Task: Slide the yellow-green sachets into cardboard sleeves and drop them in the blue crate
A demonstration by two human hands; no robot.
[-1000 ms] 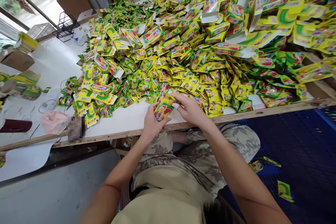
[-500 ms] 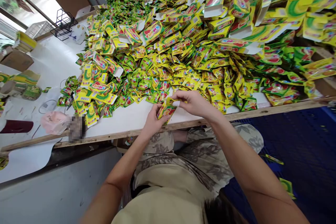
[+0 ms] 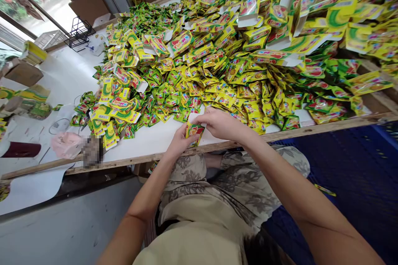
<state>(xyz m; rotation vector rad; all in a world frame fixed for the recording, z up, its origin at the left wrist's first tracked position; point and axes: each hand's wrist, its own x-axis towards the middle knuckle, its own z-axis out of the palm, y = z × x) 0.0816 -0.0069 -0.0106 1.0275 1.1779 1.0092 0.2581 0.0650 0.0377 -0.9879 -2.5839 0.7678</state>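
A small yellow and green printed carton stands near the table's front edge, its white top flap raised. My left hand is closed around the carton from the left, thumb across its front. At its top, my right hand has its fingers bent together on the white flap; the fingertips are partly hidden. Just beyond my hands lies a heap of small yellow and green sachets. Similar cartons lie on the heap, several with open flaps.
The white table has a raised wooden edge. On the left are a pink plastic bag, a dark red cup, a clear jar and a black wire rack. A blue slatted surface lies low on the right.
The yellow sachet that was between my right fingers at the carton's top is out of sight. The white flap now shows there, with my right fingers at it. The view has shifted slightly.
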